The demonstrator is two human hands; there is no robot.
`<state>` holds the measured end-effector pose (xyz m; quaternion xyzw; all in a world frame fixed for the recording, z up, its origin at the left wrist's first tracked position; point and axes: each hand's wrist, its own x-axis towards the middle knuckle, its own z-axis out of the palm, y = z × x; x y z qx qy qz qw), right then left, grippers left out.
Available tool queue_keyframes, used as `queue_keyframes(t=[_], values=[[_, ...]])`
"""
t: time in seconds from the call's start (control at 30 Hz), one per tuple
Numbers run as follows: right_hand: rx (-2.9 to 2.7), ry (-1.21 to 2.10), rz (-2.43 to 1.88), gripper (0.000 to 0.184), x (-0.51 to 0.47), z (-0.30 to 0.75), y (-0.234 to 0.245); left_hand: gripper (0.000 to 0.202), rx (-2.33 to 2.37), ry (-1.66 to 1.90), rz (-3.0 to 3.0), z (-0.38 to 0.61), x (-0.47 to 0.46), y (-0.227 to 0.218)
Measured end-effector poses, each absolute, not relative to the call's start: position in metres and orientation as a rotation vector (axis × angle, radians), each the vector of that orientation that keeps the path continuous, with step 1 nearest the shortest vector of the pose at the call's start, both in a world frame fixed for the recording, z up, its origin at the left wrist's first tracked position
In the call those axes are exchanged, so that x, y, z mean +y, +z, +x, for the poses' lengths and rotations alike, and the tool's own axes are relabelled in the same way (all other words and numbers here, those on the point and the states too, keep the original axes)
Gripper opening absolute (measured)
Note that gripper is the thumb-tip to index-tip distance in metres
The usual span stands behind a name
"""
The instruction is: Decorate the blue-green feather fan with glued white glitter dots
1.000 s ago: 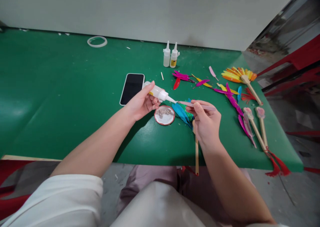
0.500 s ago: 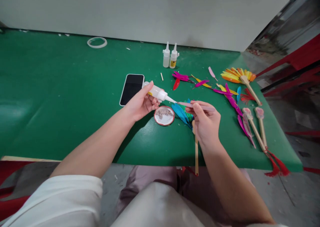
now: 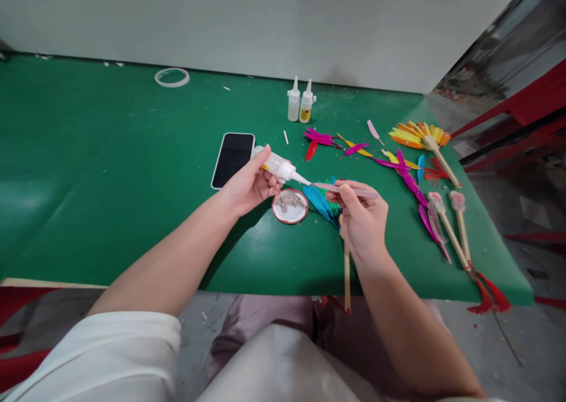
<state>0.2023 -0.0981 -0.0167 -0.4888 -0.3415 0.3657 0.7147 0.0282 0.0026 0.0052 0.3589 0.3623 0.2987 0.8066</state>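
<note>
left hand (image 3: 247, 185) wrapped around a tilted squeeze bottle (image 3: 276, 165) over the green table (image 3: 132, 201), nozzle (image 3: 301, 178) at the tip of a slim pink tool (image 3: 368, 193), right hand (image 3: 365, 216) pinching that tool, blue feathers (image 3: 319, 203) close by

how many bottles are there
3: one held bottle in the left hand, and two upright toward the back of the table, a plain bottle beside a yellow-labelled bottle.
</note>
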Motion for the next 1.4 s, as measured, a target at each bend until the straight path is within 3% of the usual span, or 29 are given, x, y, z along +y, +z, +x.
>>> queue_keyframes(t=[0.77, 1.4], values=[[-0.773, 0.801, -1.120, 0.013, -0.0985, 0.2022, -0.0174, 0.054, 0.775, 0.731, 0.741, 0.0300, 0.0017, 0.0035], [-0.734, 0.845, -1.049, 0.006, -0.0983, 0.2026, -0.0151, 0.055, 0.782, 0.739, 0.768, 0.0304, 0.0012, 0.0030]])
